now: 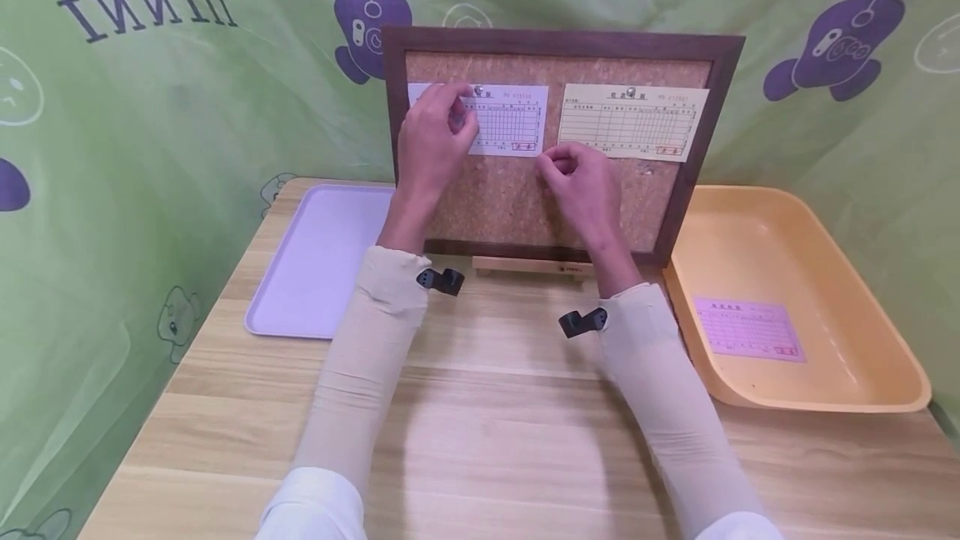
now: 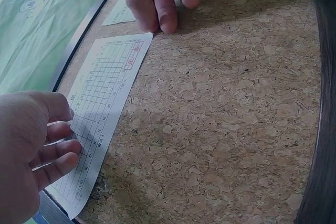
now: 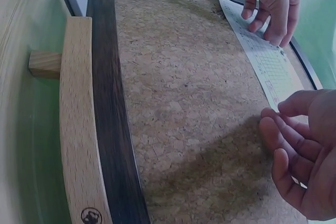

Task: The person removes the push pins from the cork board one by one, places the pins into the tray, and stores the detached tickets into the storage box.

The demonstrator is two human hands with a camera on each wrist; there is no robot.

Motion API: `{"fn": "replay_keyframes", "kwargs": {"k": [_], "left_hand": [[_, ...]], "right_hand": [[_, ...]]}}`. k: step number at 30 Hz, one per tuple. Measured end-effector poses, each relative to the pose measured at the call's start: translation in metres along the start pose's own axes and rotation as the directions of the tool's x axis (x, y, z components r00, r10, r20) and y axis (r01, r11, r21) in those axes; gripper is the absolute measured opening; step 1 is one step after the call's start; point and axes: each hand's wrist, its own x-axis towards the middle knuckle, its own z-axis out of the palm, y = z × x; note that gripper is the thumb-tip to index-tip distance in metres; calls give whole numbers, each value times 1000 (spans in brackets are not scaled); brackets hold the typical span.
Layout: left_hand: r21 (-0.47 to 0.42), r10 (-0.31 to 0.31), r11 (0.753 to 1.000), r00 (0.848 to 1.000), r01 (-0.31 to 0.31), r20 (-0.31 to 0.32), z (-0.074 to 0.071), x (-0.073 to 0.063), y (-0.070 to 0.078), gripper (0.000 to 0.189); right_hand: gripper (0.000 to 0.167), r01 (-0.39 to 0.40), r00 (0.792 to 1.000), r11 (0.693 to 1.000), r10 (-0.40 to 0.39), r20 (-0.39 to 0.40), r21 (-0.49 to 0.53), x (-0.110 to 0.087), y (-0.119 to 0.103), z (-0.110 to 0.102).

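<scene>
A white receipt slip lies against the cork board, with a pushpin at its top edge. My left hand is over the slip's left half, its fingertips right at that pin; whether they pinch it I cannot tell. Thumb and forefinger of my right hand pinch the slip's lower right corner, which shows between the fingertips in the right wrist view. To the right, a pale yellow receipt slip hangs from its own pin.
The dark-framed board leans on a wooden stand on the table. A lilac tray sits at left, partly behind the board. At right, an orange tray contains a pink receipt slip. A green patterned cloth hangs behind.
</scene>
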Motion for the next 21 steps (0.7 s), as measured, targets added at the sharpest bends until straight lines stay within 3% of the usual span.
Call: {"fn": "replay_keyframes", "kwargs": {"k": [12, 17, 21], "left_hand": [[-5, 13, 1000, 1000, -13, -6, 1, 0, -1, 23], [-3, 24, 1000, 1000, -24, -16, 0, 0, -1, 22], [-3, 36, 999, 999, -36, -29, 0, 1, -1, 21]], "right_hand": [[22, -12, 999, 1000, 10, -44, -28, 2, -1, 6], [21, 13, 996, 998, -18, -82, -67, 2, -2, 8], [18, 46, 993, 999, -49, -108, -29, 1, -1, 10]]}}
